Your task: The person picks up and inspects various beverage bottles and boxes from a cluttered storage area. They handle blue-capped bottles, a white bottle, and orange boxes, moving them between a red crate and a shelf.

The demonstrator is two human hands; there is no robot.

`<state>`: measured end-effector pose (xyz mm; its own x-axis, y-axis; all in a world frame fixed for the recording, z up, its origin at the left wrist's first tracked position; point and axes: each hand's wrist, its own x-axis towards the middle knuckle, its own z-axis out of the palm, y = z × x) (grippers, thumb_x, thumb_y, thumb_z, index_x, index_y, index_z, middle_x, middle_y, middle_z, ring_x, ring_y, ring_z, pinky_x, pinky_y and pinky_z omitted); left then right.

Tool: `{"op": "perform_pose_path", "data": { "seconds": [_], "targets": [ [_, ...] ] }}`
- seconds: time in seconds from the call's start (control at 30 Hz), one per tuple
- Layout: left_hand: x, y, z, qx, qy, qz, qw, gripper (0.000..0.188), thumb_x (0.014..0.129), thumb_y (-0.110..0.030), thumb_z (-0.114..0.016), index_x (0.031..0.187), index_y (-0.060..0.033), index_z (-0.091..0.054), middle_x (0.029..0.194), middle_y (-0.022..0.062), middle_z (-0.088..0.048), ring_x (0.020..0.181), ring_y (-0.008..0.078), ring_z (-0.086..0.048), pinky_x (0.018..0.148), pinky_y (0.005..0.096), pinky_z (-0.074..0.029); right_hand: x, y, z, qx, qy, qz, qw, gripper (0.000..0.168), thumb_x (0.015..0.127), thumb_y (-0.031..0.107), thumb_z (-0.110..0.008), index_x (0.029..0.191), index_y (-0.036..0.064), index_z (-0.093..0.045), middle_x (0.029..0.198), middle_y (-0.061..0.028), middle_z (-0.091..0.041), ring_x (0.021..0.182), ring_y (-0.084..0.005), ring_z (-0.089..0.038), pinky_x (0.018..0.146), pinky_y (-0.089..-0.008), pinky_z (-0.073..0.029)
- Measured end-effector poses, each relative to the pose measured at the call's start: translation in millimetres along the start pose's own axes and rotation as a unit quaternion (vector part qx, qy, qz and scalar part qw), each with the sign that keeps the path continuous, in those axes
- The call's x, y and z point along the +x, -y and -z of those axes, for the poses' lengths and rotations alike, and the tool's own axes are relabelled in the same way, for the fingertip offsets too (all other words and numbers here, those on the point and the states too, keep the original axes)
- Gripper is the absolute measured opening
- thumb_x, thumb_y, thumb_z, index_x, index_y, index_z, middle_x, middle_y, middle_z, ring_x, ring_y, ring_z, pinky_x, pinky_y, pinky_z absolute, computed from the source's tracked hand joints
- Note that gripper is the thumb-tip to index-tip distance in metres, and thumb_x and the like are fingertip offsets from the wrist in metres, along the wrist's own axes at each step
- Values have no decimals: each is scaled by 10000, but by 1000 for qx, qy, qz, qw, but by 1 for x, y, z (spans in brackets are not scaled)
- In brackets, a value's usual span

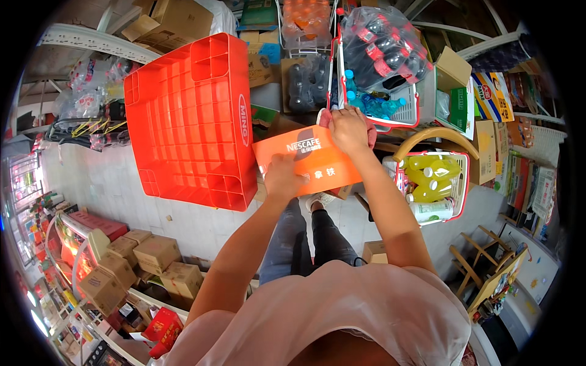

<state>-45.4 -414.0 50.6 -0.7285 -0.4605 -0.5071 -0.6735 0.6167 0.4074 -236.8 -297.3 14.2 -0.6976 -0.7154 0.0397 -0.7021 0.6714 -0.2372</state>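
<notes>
An orange Nescafé carton [327, 162] lies before me at waist height, tilted in view. My left hand [284, 176] rests on its printed face near the lower left side, fingers pointing away from me. Whether that hand grips the carton or only presses on it, I cannot tell. At the carton's upper right corner, my right hand [349, 130] is closed over a pinkish-red cloth [370, 130]. Part of the cloth shows on both sides of the fingers; the rest is hidden beneath them.
A large red plastic crate [183, 123] stands on edge at the left. Baskets hold blue-capped bottles [377, 103] and yellow drinks [432, 176]. Wrapped cola bottles [389, 50] sit behind. A curved wooden armrest [435, 132] juts in at right; cardboard boxes [155, 254] stand lower left.
</notes>
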Motion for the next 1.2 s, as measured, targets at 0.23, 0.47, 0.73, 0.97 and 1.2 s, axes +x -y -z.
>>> {"op": "perform_pose_path", "data": {
  "seconds": [0.23, 0.47, 0.73, 0.97, 1.2],
  "targets": [
    [6, 3, 9, 13, 34, -12, 999, 699, 667, -371, -798, 1264, -116, -537, 1174, 117, -511, 1082, 305, -571, 877, 417, -508, 82, 52, 0, 46, 446, 16, 894, 362, 883, 347, -500, 974, 76, -722, 1082, -146, -681, 1009, -293, -649, 830, -427, -494],
    [12, 14, 7, 16, 48, -52, 997, 637, 689, -404, -776, 1200, -107, -541, 1165, 120, -517, 1023, 297, -603, 820, 429, -522, 124, 135, -48, 105, 678, -16, 727, 497, 933, 520, -444, 1208, 155, -639, 1251, -68, -623, 1079, -252, -615, 870, -413, -464],
    [15, 20, 4, 55, 56, -95, 992, 666, 678, -469, -781, 1195, -117, -554, 1071, 112, -525, 933, 275, -626, 745, 378, -542, 130, 119, -55, 39, 718, -165, 675, 549, 932, 607, -321, 1362, 323, -510, 1475, -2, -406, 1284, -194, -348, 1057, -540, -217],
    [16, 23, 1, 87, -8, -123, 989, 607, 635, -458, -806, 1054, -93, -565, 952, 97, -533, 750, 234, -642, 634, 344, -552, 132, 40, -69, -128, 677, -210, 694, 765, 729, 790, -445, 1265, 266, -596, 1309, -36, -551, 1140, -288, -529, 841, -587, -419],
    [16, 27, -13, 87, -22, -137, 986, 569, 656, -476, -793, 1015, -87, -584, 925, 96, -529, 715, 224, -637, 611, 343, -545, 109, 48, -98, -23, 685, -101, 721, 607, 927, 617, -296, 1335, 244, -546, 1415, -91, -502, 1314, -284, -455, 1074, -435, -343]
  ]
}}
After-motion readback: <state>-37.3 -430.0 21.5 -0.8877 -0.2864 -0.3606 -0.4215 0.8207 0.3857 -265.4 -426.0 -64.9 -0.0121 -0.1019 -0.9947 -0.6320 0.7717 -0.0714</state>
